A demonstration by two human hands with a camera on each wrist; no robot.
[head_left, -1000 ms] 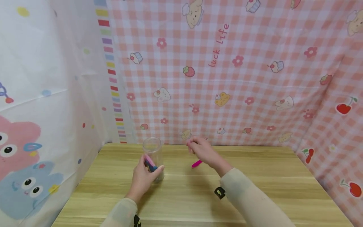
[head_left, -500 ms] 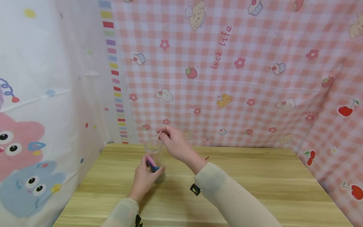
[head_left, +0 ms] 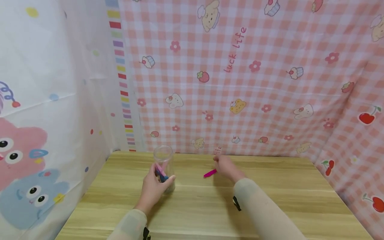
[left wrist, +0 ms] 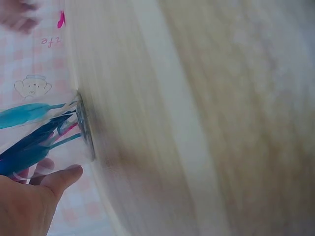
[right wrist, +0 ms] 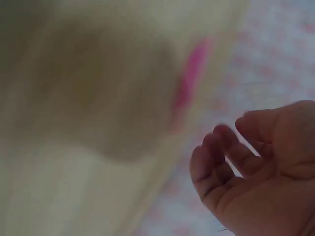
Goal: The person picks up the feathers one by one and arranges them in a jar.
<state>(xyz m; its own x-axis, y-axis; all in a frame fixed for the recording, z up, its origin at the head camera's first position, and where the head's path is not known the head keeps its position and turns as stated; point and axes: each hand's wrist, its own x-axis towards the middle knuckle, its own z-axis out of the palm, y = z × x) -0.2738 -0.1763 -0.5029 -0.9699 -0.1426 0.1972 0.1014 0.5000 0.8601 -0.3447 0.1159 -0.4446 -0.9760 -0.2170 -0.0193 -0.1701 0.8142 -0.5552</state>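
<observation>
My left hand [head_left: 152, 189] grips a clear, open-topped jar [head_left: 163, 152] that stands upright on the table. Inside it are several slender things with thin stems and broad coloured parts; the left wrist view shows a teal one [left wrist: 24, 115], dark blue and pink. My right hand [head_left: 227, 167] hovers to the right of the jar, close beside a bright pink slender thing [head_left: 209, 173] on the table. In the right wrist view the fingers [right wrist: 209, 174] are loosely bent with nothing between them, and the pink thing is blurred. The hand hides its far end in the head view.
The wood-grain table [head_left: 192, 210] ends at the back against a pink checked cloth [head_left: 192, 83]. A white cloth with cartoon prints [head_left: 60, 83] hangs on the left. Both wrists wear small black devices.
My right hand carried a thin pale pink thing left to the jar's mouth, let go of it, and moved back right near the bright pink thing. The left hand kept hold of the jar.
</observation>
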